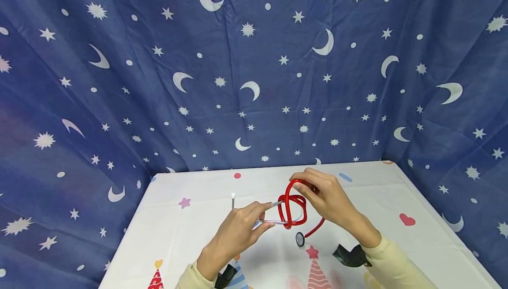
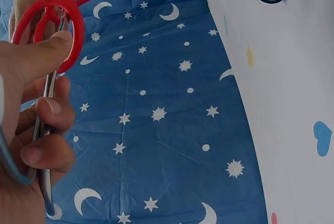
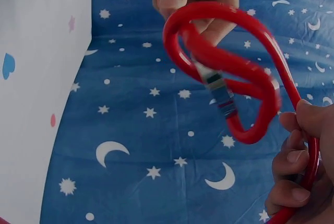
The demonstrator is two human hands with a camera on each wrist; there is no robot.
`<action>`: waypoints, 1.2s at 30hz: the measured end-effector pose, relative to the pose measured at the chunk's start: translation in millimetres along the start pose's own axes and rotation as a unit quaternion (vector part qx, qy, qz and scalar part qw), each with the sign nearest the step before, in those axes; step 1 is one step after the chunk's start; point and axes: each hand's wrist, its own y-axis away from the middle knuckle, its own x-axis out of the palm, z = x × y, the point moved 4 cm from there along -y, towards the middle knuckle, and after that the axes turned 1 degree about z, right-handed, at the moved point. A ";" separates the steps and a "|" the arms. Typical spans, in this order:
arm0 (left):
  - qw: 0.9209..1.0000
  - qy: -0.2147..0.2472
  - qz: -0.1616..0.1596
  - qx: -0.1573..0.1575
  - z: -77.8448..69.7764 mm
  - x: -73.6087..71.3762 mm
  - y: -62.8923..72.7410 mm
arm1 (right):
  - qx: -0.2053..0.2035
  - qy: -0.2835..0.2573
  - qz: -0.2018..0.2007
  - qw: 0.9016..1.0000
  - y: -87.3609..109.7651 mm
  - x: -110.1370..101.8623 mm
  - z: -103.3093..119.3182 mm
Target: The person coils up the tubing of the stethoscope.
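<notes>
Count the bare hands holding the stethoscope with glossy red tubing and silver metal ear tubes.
2. The left bare hand grips the slim silver metal ear tubes; the right bare hand holds the glossy red tubing. None seem hidden.

Looks like a curtained booth; cannot be placed as home or workplace. Hung with blue moon-and-star curtain [image 1: 274, 88] from nine o'clock through twelve to three; fitted at six with a table [image 1: 158, 218] under white party-print cloth [image 1: 369, 192].
</notes>
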 end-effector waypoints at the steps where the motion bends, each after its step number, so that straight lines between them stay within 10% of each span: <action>1: 1.000 0.001 0.000 0.003 -0.7 -0.4 -0.1 | 0.002 0.001 0.002 1.000 -0.9 0.7 -0.8; 26: 0.997 0.045 -0.035 0.052 -14.1 -11.3 -1.2 | 0.095 -0.085 0.120 0.985 7.4 30.9 -33.9; 36: 0.989 0.097 -0.108 -0.006 3.7 -16.0 -3.0 | 0.180 -0.089 0.117 0.973 24.2 51.0 -40.9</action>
